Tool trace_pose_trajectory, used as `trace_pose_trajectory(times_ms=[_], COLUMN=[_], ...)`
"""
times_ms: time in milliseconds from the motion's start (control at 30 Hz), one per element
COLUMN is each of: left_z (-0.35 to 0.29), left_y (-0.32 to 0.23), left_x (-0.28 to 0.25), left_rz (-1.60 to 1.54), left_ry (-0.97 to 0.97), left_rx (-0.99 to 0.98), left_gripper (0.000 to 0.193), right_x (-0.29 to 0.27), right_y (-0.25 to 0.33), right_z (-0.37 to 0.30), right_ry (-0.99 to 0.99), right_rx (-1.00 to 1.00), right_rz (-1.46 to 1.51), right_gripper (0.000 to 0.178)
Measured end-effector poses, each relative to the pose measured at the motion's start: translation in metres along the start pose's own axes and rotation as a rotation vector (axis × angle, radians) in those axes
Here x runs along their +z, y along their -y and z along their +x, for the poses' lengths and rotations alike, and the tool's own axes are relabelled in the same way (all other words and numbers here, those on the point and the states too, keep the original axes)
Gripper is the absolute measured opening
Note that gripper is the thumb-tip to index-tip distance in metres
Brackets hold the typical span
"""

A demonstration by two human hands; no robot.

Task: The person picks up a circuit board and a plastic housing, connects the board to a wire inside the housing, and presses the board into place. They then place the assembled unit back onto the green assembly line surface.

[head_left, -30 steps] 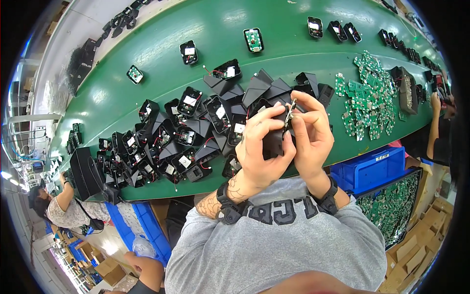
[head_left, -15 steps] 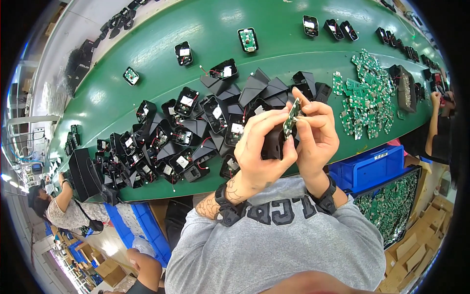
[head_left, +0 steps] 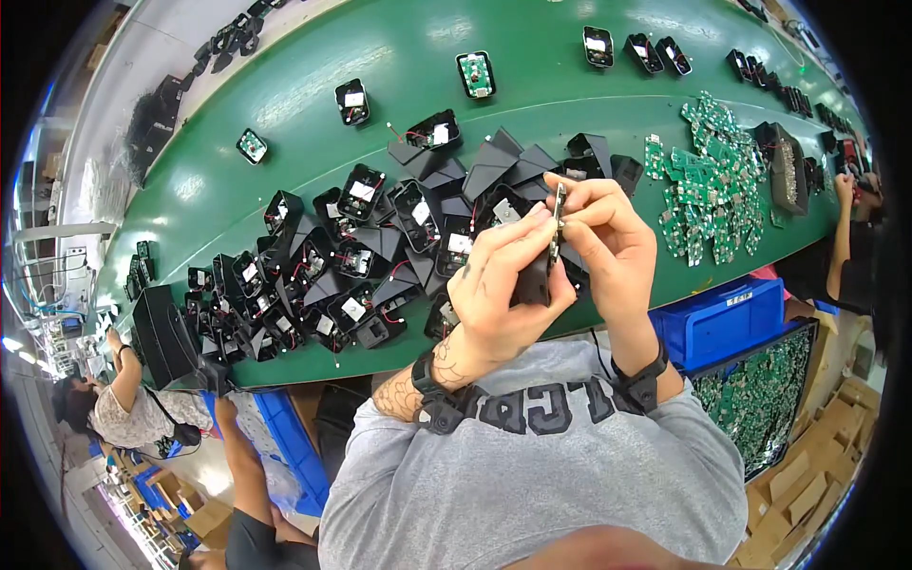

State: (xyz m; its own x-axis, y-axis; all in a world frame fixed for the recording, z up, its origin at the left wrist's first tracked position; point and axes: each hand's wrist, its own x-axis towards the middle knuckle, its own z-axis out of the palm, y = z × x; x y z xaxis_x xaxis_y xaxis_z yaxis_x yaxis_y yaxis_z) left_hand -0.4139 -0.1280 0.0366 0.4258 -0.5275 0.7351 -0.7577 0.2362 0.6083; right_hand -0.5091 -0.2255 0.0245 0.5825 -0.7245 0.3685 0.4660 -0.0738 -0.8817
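In front of my chest, over the near edge of the table, both my hands meet. My left hand [head_left: 503,290] is closed around a black plastic housing [head_left: 534,283], most of which the fingers hide. Between the fingertips of my right hand [head_left: 610,237] is a circuit board [head_left: 559,217], turned nearly edge-on and upright just above the housing. The left fingertips also touch the board's side. Whether the board is joined to the housing by a wire cannot be made out.
A heap of black housings [head_left: 363,193] with red wires covers the table [head_left: 313,57] to the left. Loose green boards [head_left: 717,180] lie piled at right. Single housings stand along the far strip. A blue bin [head_left: 722,318] sits below the right edge. Co-workers' arms [head_left: 242,451] reach in at lower left.
The board has turned from showing its green face to nearly edge-on. Both hands have shifted slightly. At lower left, a co-worker's arm has stretched up to the table edge.
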Motion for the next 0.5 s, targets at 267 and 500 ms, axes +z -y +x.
trace_pose_trajectory(times_ms=[267,500], left_z=[-0.004,0.000], left_y=[-0.007,0.002], left_x=[-0.005,0.003], left_rz=[-0.088,-0.112], left_ry=[0.068,0.079], left_rx=[-0.071,-0.126], left_gripper=[0.043,0.041], right_x=[-0.019,-0.031], right_y=[0.008,0.000], right_z=[0.005,0.022], right_ry=[0.059,0.155], right_rx=[0.394,0.455], right_rz=[0.179,0.095], right_gripper=[0.041,0.035])
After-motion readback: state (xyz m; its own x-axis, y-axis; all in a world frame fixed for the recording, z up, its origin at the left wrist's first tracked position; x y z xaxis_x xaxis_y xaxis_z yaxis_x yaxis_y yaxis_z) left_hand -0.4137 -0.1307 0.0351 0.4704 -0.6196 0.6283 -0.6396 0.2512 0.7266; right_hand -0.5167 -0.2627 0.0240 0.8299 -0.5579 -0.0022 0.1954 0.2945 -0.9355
